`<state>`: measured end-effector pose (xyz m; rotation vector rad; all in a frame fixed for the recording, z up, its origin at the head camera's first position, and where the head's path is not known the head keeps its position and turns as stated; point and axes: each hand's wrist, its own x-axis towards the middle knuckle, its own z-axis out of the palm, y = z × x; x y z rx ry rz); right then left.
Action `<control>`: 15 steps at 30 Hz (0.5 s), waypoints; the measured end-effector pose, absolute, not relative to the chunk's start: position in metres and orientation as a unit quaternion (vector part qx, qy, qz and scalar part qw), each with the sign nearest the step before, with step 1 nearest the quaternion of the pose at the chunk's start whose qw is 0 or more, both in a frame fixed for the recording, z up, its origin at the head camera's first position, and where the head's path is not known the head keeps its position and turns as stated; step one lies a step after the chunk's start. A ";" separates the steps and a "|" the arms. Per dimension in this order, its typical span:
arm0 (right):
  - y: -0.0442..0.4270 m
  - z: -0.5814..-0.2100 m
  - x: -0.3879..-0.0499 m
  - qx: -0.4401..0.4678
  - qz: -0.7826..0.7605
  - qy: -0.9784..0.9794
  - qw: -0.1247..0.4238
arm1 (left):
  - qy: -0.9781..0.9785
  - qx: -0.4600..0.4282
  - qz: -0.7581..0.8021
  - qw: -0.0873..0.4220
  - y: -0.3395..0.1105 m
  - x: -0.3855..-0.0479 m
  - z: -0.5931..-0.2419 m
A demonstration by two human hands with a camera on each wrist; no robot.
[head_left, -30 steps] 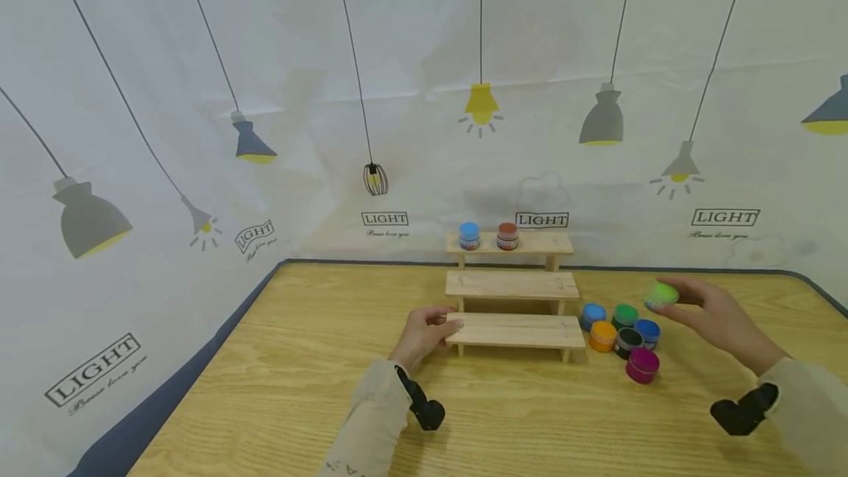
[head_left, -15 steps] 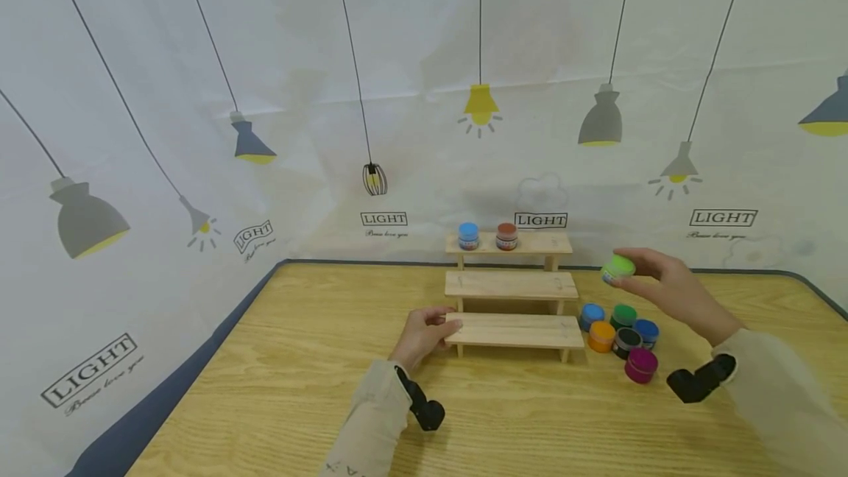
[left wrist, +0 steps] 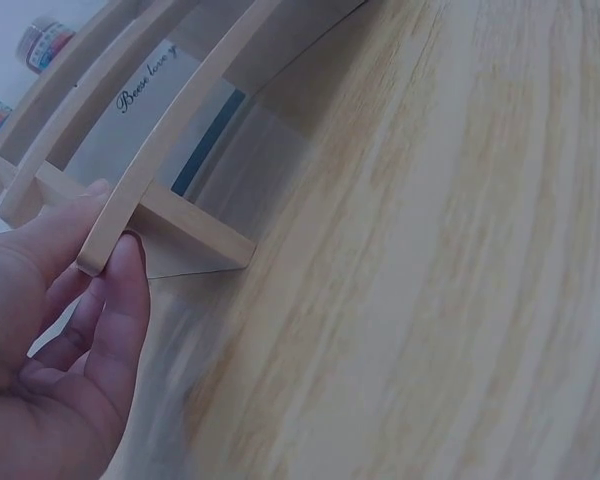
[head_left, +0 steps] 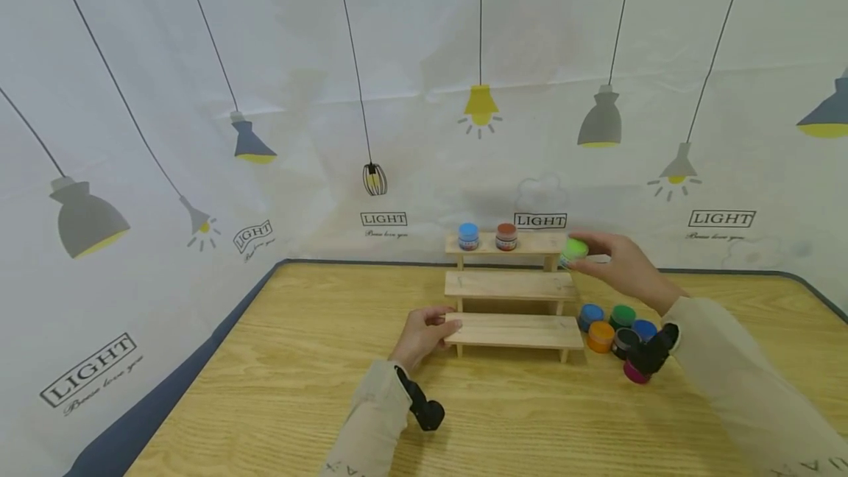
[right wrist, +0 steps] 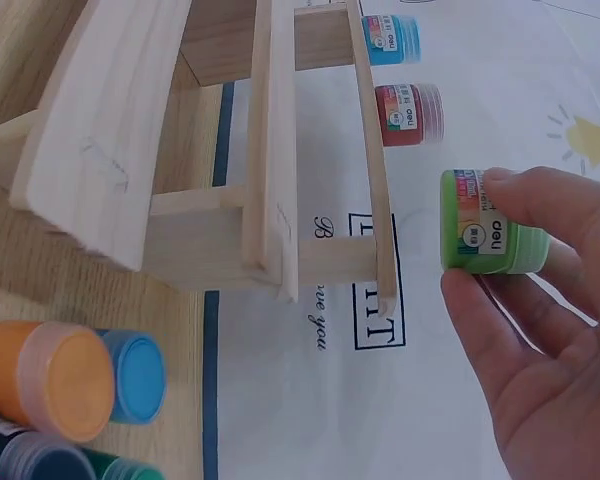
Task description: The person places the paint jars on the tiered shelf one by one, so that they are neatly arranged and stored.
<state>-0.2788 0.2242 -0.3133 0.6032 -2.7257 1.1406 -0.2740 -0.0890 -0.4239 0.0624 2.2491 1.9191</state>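
Head view, three-tiered pale wooden stand [head_left: 510,284] on a wood-grain surface [head_left: 298,359], cylindrical light-green plastic jar [head_left: 574,249] near its upper right end, left wrist view, left hand [left wrist: 42,390] pinching the stand's lowest plank [left wrist: 122,215], right wrist view, right hand [right wrist: 572,365] gripping the jar between fingers

Left hand [head_left: 419,336] grips a tiered pale-wood rack [head_left: 510,285] near the yellow-wood counter's [head_left: 291,389] far edge; right hand [head_left: 626,267] holds a round lime-green jar [head_left: 573,249].
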 end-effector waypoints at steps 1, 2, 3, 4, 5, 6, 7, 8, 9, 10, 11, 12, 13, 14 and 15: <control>0.222 -0.312 -0.280 0.202 0.376 -0.902 0.066 | 0.757 0.021 0.647 0.092 -0.089 -0.274 -0.424; 0.220 -0.311 -0.282 0.204 0.377 -0.901 0.068 | 0.755 0.023 0.649 0.093 -0.089 -0.274 -0.423; 0.218 -0.310 -0.283 0.205 0.379 -0.900 0.069 | 0.754 0.025 0.650 0.093 -0.090 -0.273 -0.423; 0.216 -0.309 -0.284 0.204 0.380 -0.899 0.070 | 0.751 0.027 0.652 0.095 -0.090 -0.272 -0.422; 0.214 -0.308 -0.286 0.204 0.380 -0.899 0.072 | 0.750 0.028 0.654 0.097 -0.090 -0.271 -0.420; 0.212 -0.308 -0.288 0.202 0.380 -0.900 0.074 | 0.749 0.029 0.655 0.098 -0.090 -0.269 -0.418; 0.210 -0.308 -0.289 0.199 0.380 -0.900 0.076 | 0.748 0.031 0.655 0.099 -0.090 -0.267 -0.415; 0.208 -0.308 -0.292 0.198 0.379 -0.901 0.079 | 0.748 0.032 0.656 0.100 -0.089 -0.264 -0.411; 0.206 -0.308 -0.294 0.196 0.379 -0.901 0.081 | 0.748 0.032 0.655 0.100 -0.089 -0.262 -0.407; 0.204 -0.309 -0.297 0.194 0.380 -0.901 0.082 | 0.749 0.030 0.655 0.101 -0.088 -0.259 -0.404; 0.202 -0.309 -0.299 0.190 0.383 -0.900 0.082 | 0.750 0.030 0.653 0.100 -0.088 -0.257 -0.400; 0.200 -0.310 -0.301 0.185 0.387 -0.900 0.079 | 0.752 0.029 0.651 0.100 -0.087 -0.255 -0.397; 0.199 -0.311 -0.304 0.181 0.392 -0.899 0.078 | 0.753 0.029 0.650 0.099 -0.087 -0.253 -0.395; 0.197 -0.311 -0.306 0.176 0.397 -0.898 0.074 | 0.754 0.027 0.649 0.099 -0.087 -0.252 -0.394; 0.195 -0.312 -0.308 0.171 0.402 -0.897 0.070 | 0.754 0.024 0.649 0.099 -0.086 -0.252 -0.394</control>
